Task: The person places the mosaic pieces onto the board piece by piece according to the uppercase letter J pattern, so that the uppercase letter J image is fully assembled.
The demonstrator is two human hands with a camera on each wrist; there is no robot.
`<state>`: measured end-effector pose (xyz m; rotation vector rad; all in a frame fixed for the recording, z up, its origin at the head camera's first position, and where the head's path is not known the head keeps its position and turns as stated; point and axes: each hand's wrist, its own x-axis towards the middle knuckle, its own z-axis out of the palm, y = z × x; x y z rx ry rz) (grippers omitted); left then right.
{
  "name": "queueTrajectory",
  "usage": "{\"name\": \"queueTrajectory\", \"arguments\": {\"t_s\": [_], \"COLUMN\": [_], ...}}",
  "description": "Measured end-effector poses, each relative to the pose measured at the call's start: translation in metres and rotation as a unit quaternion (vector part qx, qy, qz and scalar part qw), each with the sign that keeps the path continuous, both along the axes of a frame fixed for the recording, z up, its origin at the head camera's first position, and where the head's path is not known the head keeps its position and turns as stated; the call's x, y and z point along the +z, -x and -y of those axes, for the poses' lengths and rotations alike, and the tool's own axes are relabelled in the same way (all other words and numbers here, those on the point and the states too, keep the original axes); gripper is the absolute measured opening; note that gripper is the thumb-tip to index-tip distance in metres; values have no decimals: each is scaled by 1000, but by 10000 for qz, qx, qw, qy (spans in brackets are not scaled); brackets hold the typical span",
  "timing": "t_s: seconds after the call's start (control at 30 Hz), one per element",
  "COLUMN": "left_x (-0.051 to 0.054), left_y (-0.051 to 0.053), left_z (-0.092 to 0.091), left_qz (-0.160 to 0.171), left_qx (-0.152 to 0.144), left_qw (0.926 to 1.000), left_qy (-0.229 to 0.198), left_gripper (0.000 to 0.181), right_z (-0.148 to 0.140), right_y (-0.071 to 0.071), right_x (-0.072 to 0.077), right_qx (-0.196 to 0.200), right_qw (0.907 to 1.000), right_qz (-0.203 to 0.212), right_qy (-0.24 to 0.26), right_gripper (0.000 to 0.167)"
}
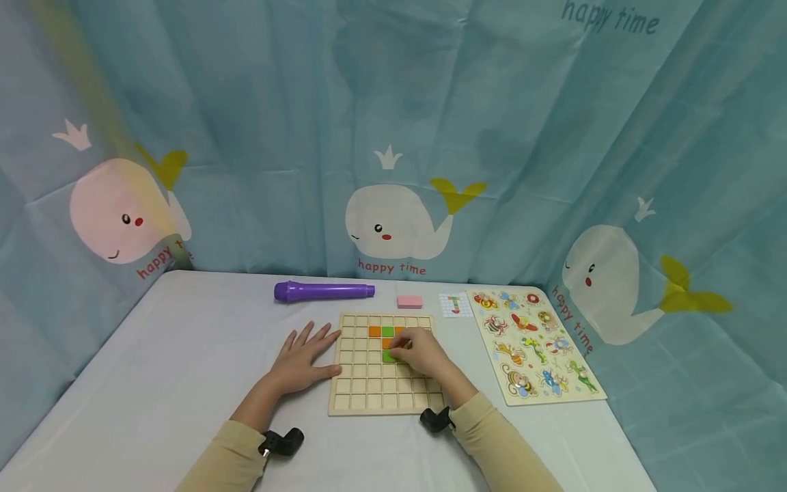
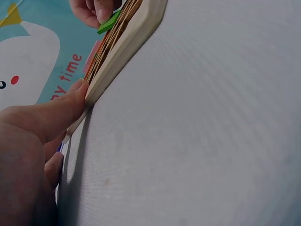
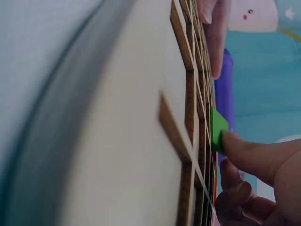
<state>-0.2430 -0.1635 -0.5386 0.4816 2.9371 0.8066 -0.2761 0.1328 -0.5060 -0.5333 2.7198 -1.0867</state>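
Observation:
A wooden grid board [image 1: 363,385] lies on the white table. My right hand [image 1: 421,351] pinches a green square tile [image 3: 217,131] between thumb and fingers, tilted over the cells, as the right wrist view shows. Just beyond it on the board sit an orange tile [image 1: 374,331], another green tile [image 1: 387,331] and more orange partly covered by the right hand. With fingers spread, my left hand [image 1: 300,361] rests at the board's left edge. In the left wrist view its thumb [image 2: 70,101] touches the board's side.
Behind the board lie a purple microphone-shaped stick [image 1: 324,291], a pink block [image 1: 409,301] and a small grid card [image 1: 456,305] with a coloured pattern. An insect picture board [image 1: 535,345] lies to the right. A blue whale-print curtain [image 1: 277,137] hangs around the table.

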Motion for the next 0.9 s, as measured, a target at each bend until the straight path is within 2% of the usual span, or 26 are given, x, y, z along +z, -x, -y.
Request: {"name": "queueTrajectory", "arguments": {"t_s": [0.17, 0.4, 0.67, 0.9], "left_x": [1, 0, -1, -3], "left_y": [0, -1, -1, 0], "left_z": [0, 1, -1, 0], "left_qz": [-40, -17, -115, -66], "left_qx": [7, 17, 12, 9], "left_qw": [10000, 10000, 9999, 10000], "left_qy": [10, 19, -85, 0], "left_gripper": [82, 83, 83, 84], "right_z": [4, -1, -22, -45], "right_y": [1, -1, -8, -16], "right_x": [-1, 5, 19, 26], "right_qx": [48, 26, -186, -352], "right_qw": [9998, 9999, 9994, 9991], "right_qz": [-85, 2, -68, -145], "right_qy": [-144, 115, 298, 178], "right_gripper": [4, 7, 11, 14]}}
